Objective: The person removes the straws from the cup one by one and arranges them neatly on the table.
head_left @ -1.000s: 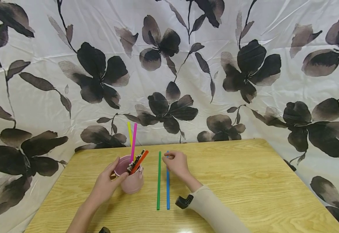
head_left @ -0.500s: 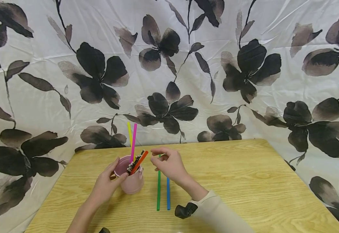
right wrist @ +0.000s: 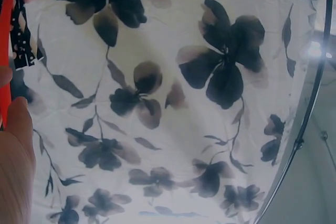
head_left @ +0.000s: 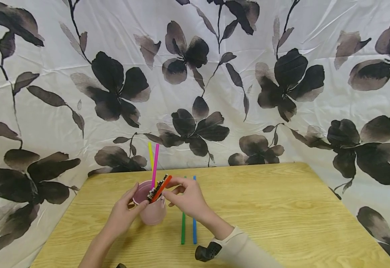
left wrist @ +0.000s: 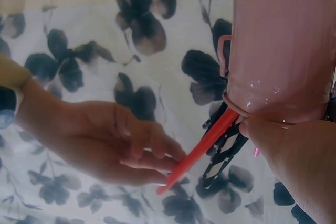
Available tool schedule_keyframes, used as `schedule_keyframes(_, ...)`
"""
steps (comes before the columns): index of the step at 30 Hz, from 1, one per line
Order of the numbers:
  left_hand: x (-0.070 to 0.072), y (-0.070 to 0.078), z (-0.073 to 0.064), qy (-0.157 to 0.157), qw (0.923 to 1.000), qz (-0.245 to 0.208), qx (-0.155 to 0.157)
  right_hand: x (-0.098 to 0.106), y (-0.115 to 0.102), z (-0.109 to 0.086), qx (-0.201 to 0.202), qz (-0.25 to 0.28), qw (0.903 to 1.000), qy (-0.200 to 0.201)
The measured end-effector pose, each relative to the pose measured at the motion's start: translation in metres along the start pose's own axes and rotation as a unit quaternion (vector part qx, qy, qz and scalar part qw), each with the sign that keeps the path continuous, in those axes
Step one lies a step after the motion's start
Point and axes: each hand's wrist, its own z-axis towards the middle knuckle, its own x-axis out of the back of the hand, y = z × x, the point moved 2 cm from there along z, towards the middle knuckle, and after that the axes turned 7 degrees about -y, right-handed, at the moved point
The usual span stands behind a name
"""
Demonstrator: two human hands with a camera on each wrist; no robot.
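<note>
My left hand (head_left: 122, 212) grips the rim of a small pink bucket (head_left: 152, 216), which is tilted slightly. Its thumb presses against straws leaning at the near side. Inside stand a yellow straw (head_left: 151, 154), a magenta straw (head_left: 155, 163), several black-and-white patterned straws (head_left: 152, 193) and an orange straw (head_left: 161, 189). My right hand (head_left: 189, 197) is at the bucket's right, thumb and fingertips pinching the orange straw near its upper end. In the left wrist view, that orange straw (left wrist: 202, 148) crosses the right hand's fingertips.
A green straw (head_left: 183, 229) and a blue straw (head_left: 195, 229) lie side by side on the wooden table (head_left: 265, 216), partly under the right hand. Behind the table hangs a white flowered cloth (head_left: 235, 96). The right wrist wears a black device (head_left: 208, 251).
My right hand has moved left, from over the blue straw, past the green one, to the orange straw in the bucket. The left hand keeps its hold on the bucket.
</note>
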Motion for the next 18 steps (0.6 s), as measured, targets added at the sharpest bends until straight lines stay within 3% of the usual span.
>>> schedule_keyframes(11,-0.001,0.001,0.000,0.006,0.9999,-0.002,-0.011,-0.009,0.008,0.004,0.021,-0.027,0.9993,0.018)
schedule_keyframes(18,-0.002,0.000,0.000,0.010,0.9999,0.001,-0.011,-0.014,0.032,0.013,0.029,-0.025,0.9983,0.044)
